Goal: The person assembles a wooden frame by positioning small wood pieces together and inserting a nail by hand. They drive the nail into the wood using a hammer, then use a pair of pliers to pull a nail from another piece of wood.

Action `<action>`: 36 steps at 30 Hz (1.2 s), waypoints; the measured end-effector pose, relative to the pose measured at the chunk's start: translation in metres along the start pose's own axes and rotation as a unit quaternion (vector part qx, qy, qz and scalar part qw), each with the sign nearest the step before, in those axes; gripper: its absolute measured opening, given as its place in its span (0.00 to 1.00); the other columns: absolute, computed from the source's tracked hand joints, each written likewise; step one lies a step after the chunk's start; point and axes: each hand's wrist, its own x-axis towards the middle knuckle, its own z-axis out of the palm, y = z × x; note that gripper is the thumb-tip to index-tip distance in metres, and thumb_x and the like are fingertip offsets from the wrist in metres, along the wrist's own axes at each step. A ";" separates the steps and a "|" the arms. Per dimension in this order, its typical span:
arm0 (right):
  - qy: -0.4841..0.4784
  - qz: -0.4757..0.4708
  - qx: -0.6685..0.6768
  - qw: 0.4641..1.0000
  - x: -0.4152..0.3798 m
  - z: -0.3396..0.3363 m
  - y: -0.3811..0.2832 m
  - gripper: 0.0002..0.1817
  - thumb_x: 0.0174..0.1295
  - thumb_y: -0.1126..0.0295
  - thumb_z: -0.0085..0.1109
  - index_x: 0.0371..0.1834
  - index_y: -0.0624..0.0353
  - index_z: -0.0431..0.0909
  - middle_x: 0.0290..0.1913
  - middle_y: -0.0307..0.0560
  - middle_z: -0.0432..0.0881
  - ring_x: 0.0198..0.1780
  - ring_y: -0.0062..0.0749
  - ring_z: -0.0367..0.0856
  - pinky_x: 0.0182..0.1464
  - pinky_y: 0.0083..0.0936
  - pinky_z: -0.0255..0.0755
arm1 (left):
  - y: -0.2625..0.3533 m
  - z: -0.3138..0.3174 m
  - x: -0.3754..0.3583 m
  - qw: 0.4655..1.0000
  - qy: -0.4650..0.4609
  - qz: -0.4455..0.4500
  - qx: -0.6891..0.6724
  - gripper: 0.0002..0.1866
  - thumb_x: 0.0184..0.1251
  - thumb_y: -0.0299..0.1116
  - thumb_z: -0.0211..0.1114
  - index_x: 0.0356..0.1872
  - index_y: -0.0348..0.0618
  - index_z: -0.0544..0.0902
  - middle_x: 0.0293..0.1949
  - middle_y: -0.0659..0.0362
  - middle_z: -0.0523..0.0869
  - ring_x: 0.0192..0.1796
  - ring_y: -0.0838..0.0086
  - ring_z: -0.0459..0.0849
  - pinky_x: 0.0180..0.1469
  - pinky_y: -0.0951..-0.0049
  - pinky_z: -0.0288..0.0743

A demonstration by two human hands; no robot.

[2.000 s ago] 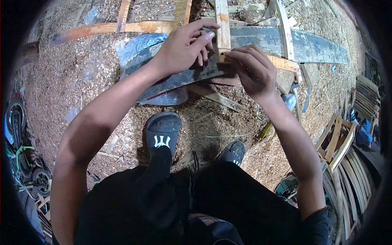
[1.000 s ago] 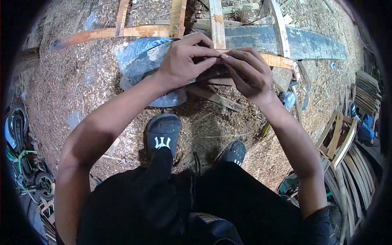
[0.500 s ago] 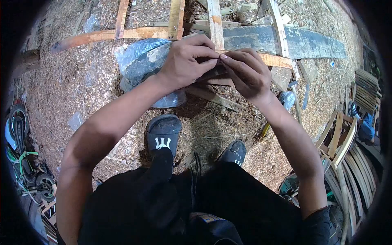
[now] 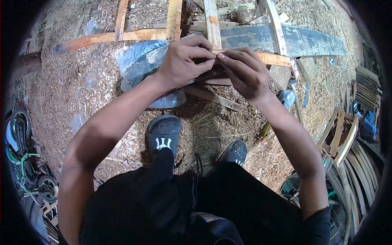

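My left hand [image 4: 185,59] and my right hand [image 4: 248,73] meet fingertip to fingertip at the top middle of the head view. Both are closed in a pinch. Whatever lies between the fingertips is too small to name. Just beyond them runs a curved light-brown wooden strip [image 4: 271,59], partly covered by my hands. An upright pale slat [image 4: 212,26] crosses it behind the fingers. Under my left wrist is a grey, worn slab [image 4: 143,67] with clear plastic wrap [image 4: 127,55] around it.
Wood shavings [image 4: 102,98] cover the ground. A long blue-grey board [image 4: 314,43] lies at the back right. Curved slats [image 4: 359,171] and a wooden frame [image 4: 338,134] are stacked at right. A small bike [image 4: 20,130] stands at far left. My sandals [image 4: 164,132] are below my hands.
My hands have shifted very slightly left along with the pinch. Their grip looks the same, and the surroundings are otherwise unchanged apart from a small camera movement.
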 end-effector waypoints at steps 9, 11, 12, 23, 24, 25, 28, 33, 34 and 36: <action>-0.010 0.001 -0.003 1.000 -0.001 -0.002 -0.001 0.24 0.50 0.81 0.73 0.55 0.62 0.87 0.47 0.49 0.88 0.46 0.43 0.86 0.47 0.35 0.83 | -0.010 -0.001 0.000 0.999 -0.011 0.041 -0.007 0.06 0.60 0.21 0.76 0.39 0.35 0.91 0.40 0.58 0.87 0.41 0.72 0.88 0.44 0.74 0.81; -0.013 0.002 -0.006 1.000 0.001 -0.003 -0.001 0.23 0.51 0.81 0.73 0.54 0.62 0.87 0.47 0.49 0.88 0.45 0.44 0.86 0.46 0.34 0.83 | -0.013 -0.001 0.000 0.999 -0.014 0.038 0.000 0.07 0.59 0.24 0.76 0.38 0.36 0.91 0.40 0.58 0.88 0.42 0.70 0.89 0.45 0.72 0.83; -0.005 0.010 -0.001 1.000 0.002 -0.003 -0.002 0.23 0.53 0.81 0.73 0.56 0.62 0.86 0.47 0.50 0.88 0.44 0.42 0.87 0.45 0.33 0.84 | -0.013 -0.001 0.000 0.999 -0.015 0.034 0.008 0.08 0.58 0.26 0.77 0.38 0.38 0.91 0.41 0.57 0.89 0.44 0.68 0.90 0.46 0.69 0.84; 0.095 0.316 -0.077 0.941 -0.101 -0.098 -0.020 0.19 0.71 0.77 0.64 0.64 0.62 0.81 0.47 0.49 0.89 0.46 0.30 0.88 0.52 0.28 0.81 | -0.008 0.001 -0.001 0.999 -0.009 0.016 0.027 0.06 0.61 0.23 0.78 0.39 0.38 0.93 0.40 0.58 0.88 0.38 0.76 0.87 0.40 0.75 0.80; 0.118 0.409 -0.075 0.902 -0.129 -0.109 -0.019 0.17 0.73 0.76 0.63 0.64 0.62 0.81 0.46 0.48 0.89 0.47 0.28 0.87 0.53 0.27 0.80 | -0.006 0.002 -0.001 1.000 -0.006 -0.005 0.021 0.06 0.62 0.23 0.78 0.39 0.38 0.93 0.40 0.58 0.89 0.38 0.76 0.87 0.40 0.75 0.80; 0.132 0.451 -0.103 0.877 -0.162 -0.120 -0.014 0.14 0.77 0.74 0.59 0.61 0.64 0.82 0.44 0.46 0.89 0.45 0.25 0.87 0.49 0.26 0.79 | 0.002 0.001 0.000 0.998 0.002 -0.024 0.051 0.07 0.60 0.24 0.79 0.40 0.41 0.94 0.41 0.59 0.90 0.39 0.71 0.89 0.39 0.73 0.83; 0.148 0.565 -0.175 0.793 -0.241 -0.154 -0.018 0.12 0.76 0.71 0.60 0.56 0.65 0.84 0.38 0.52 0.89 0.40 0.29 0.87 0.45 0.28 0.78 | 0.001 0.004 0.000 0.994 0.000 0.009 0.107 0.08 0.59 0.23 0.80 0.39 0.38 0.93 0.42 0.56 0.89 0.44 0.69 0.89 0.47 0.70 0.82; 0.122 0.639 -0.225 0.725 -0.332 -0.185 -0.034 0.12 0.73 0.67 0.62 0.48 0.65 0.87 0.40 0.59 0.90 0.39 0.44 0.90 0.46 0.36 0.81 | -0.007 0.001 -0.007 0.997 -0.007 -0.020 0.080 0.06 0.63 0.19 0.76 0.41 0.34 0.92 0.43 0.55 0.89 0.48 0.69 0.87 0.54 0.71 0.79; 0.121 0.636 -0.225 0.728 -0.343 -0.185 -0.035 0.12 0.72 0.67 0.62 0.48 0.65 0.87 0.40 0.58 0.90 0.39 0.46 0.89 0.46 0.36 0.81 | -0.006 0.000 -0.007 0.996 -0.018 -0.024 0.084 0.06 0.63 0.18 0.76 0.41 0.34 0.92 0.44 0.54 0.89 0.49 0.68 0.86 0.56 0.70 0.79; 0.109 0.646 -0.246 0.714 -0.351 -0.184 -0.040 0.11 0.70 0.68 0.64 0.48 0.63 0.87 0.43 0.58 0.89 0.43 0.50 0.89 0.50 0.39 0.81 | -0.004 -0.003 -0.006 0.995 -0.027 -0.026 0.089 0.06 0.65 0.18 0.75 0.42 0.33 0.92 0.44 0.54 0.88 0.49 0.68 0.86 0.56 0.70 0.78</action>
